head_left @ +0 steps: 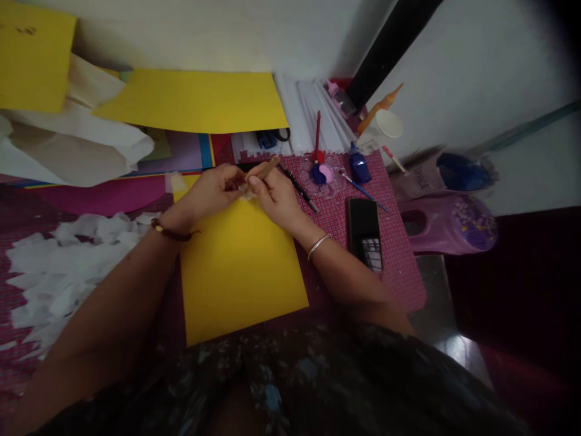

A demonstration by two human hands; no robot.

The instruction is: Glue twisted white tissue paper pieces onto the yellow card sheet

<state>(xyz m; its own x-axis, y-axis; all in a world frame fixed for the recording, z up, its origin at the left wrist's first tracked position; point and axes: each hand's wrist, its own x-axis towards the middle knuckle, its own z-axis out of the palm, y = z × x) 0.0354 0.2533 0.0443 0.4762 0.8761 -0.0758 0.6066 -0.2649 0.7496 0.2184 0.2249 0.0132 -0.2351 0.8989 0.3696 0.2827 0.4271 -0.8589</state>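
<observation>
A flat tan stick [271, 167], blunt-ended and slanting up to the right, is pinched in the right hand [279, 197] above the upper part of a yellow sheet [242, 266]. The left hand [216, 189] bends its fingers close by; whether they grip anything I cannot tell. The sheet lies on a red checked cloth [402, 266], between white scraps [68, 260] and a black phone [364, 224]. Farther back sit a paint palette [336, 185] and blue bottle [359, 166], before a pale wall [190, 36].

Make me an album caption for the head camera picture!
A left hand and right hand close together over yellow paper, the right holding a brown stick.
</observation>
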